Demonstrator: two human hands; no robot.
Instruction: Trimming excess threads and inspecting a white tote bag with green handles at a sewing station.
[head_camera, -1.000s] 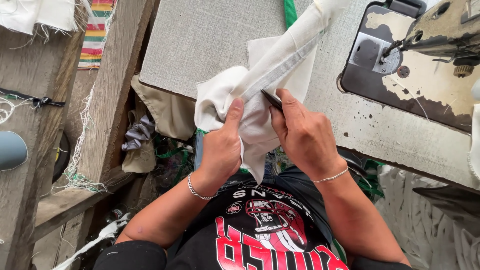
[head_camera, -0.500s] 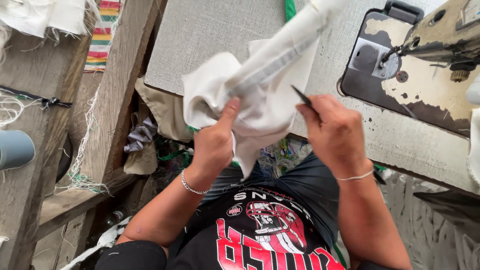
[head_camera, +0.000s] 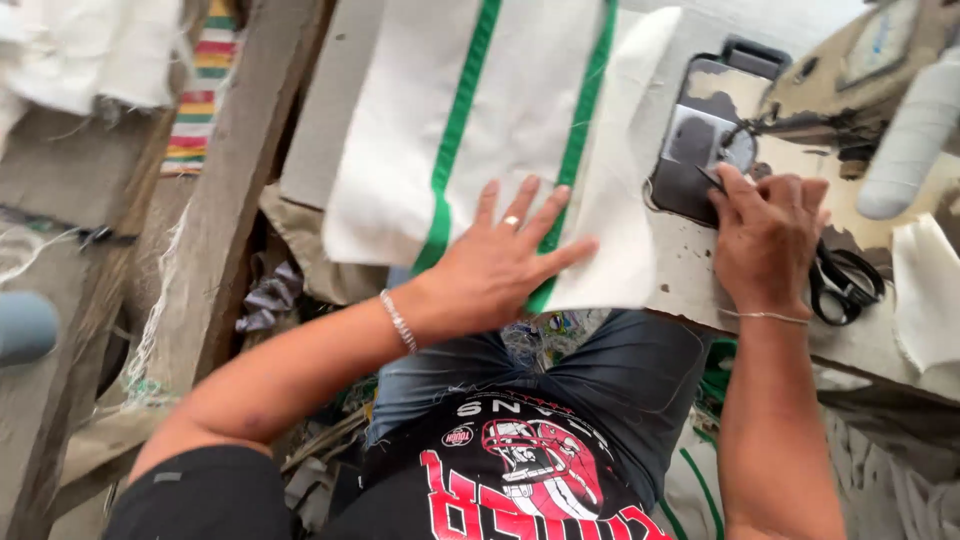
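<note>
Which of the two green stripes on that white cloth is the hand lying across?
The stripe nearer the sewing machine: the left hand lies flat with its fingers spread over its lower end. The other green stripe runs clear of the hand, just past the thumb side.

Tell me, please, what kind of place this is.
Probably a small sewing workshop. A worn sewing machine sits in a grey table, black scissors lie beside the right hand, and the left hand presses flat a white cloth with green stripes.
</note>
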